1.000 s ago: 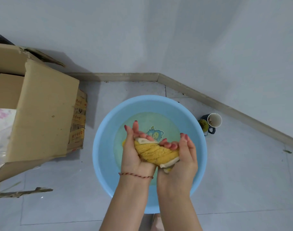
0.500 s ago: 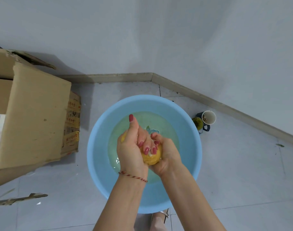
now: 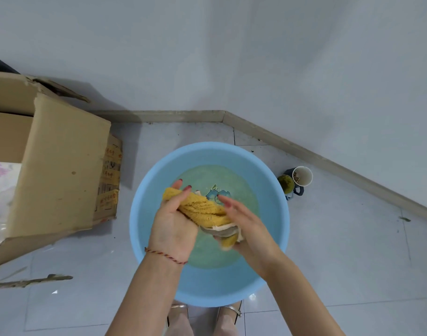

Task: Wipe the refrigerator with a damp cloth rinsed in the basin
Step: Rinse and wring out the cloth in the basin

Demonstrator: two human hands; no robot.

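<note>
— Where were we standing?

— We stood on a pale tiled floor [image 3: 341, 251], facing a corner where two plain white walls [image 3: 256, 57] met above a beige skirting board [image 3: 183, 116]. The blue basin [image 3: 147, 251] sat on the tiles just in front of our feet, with water in it and a small cartoon print showing on its bottom.

— And around it?

— An open cardboard box [image 3: 59, 170] lay near the basin's left edge. Off the basin's right edge, by the skirting, stood a dark mug [image 3: 296, 190] with a white paper cup [image 3: 303, 175] in it.

— The cloth?

— The yellow cloth [image 3: 202, 209] was up over the water, bunched into a thick roll. Its long axis ran diagonally, one end pointing toward the far left of the basin, the other, pale-edged, toward the near right.

— Our hands?

— Our left hand [image 3: 173, 226] gripped the far-left end, fingers curled over it. Our right hand [image 3: 246, 226] held the near-right end from underneath, its upper fingers stretched along the roll.
</note>
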